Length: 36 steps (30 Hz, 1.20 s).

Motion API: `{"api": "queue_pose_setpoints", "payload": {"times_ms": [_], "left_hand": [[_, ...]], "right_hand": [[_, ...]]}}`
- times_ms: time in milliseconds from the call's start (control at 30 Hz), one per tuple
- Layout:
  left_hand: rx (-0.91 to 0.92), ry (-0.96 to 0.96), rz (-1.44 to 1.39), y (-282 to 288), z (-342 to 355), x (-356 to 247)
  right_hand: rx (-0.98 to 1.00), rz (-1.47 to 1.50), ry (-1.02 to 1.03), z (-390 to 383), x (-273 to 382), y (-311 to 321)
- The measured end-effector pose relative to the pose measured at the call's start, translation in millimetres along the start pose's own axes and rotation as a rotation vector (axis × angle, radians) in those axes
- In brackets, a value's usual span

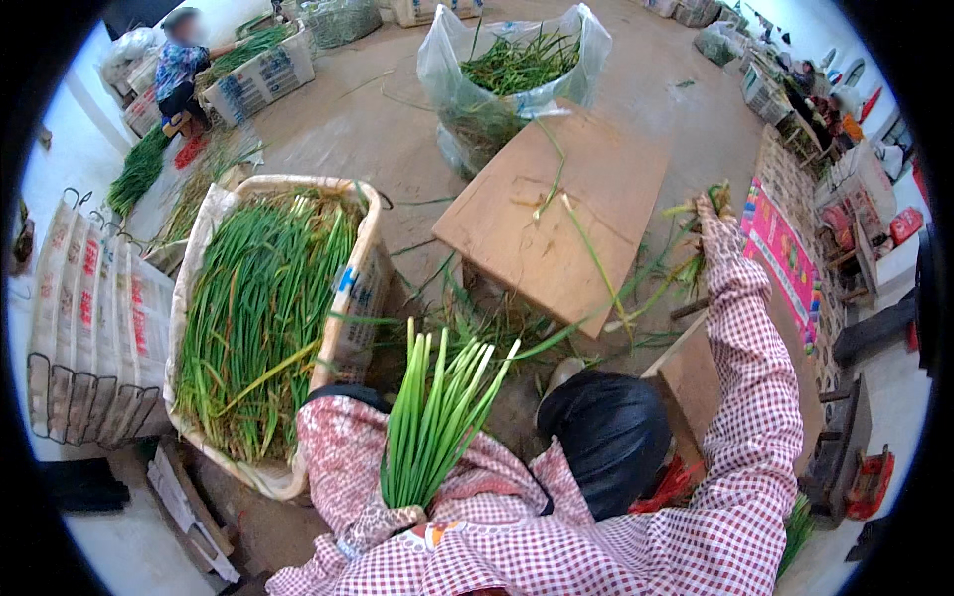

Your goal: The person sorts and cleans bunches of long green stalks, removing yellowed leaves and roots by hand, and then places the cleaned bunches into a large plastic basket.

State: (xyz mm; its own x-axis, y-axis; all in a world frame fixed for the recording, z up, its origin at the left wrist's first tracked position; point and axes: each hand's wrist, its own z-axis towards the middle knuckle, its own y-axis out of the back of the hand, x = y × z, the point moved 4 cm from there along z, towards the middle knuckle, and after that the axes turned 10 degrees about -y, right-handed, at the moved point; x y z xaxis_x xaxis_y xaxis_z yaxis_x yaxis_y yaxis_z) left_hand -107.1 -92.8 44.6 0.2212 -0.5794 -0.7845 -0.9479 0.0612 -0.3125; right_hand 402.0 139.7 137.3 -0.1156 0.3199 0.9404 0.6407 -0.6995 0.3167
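Head view shows printing in several places: red characters on the stacked white crates [99, 328], a blue mark on the white plastic basket [343, 293], and lettering with pictures on the bright pink sheet [780, 253] at the right. Most of it is bent by the lens or too small for me to read.

The left hand [390, 521] has its fingers wrapped around the lower part of a bunch of green stalks [432, 422], which stands upright before the body, pale ends up. Its bottom is hidden by the hand. The right hand [714, 214] is stretched far out, beyond the wooden board [586, 209]; yellowish plant scraps [691, 266] are beside it, but I cannot tell whether its fingers are narrow or wide.

More stalks fill the basket at the left. Behind the board, a clear plastic bag [437, 65] hides part of its greens. Dark cloth over the knee [606, 437] covers some floor. The image circle cuts off the crates at the far right.
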Motion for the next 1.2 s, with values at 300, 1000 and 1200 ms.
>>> {"api": "queue_pose_setpoints", "payload": {"times_ms": [300,1000,1200], "left_hand": [[-0.114,0.056,0.010,1,86,-14],[-0.187,-0.016,0.003,31,-6,-9],[-0.148,-0.090,0.065,25,-34,-16]], "right_hand": [[0.108,-0.435,-0.013,118,-103,-115],[1.190,-1.076,0.542,-211,-119,-232],[1.289,-0.229,0.020,-198,-11,-176]]}}
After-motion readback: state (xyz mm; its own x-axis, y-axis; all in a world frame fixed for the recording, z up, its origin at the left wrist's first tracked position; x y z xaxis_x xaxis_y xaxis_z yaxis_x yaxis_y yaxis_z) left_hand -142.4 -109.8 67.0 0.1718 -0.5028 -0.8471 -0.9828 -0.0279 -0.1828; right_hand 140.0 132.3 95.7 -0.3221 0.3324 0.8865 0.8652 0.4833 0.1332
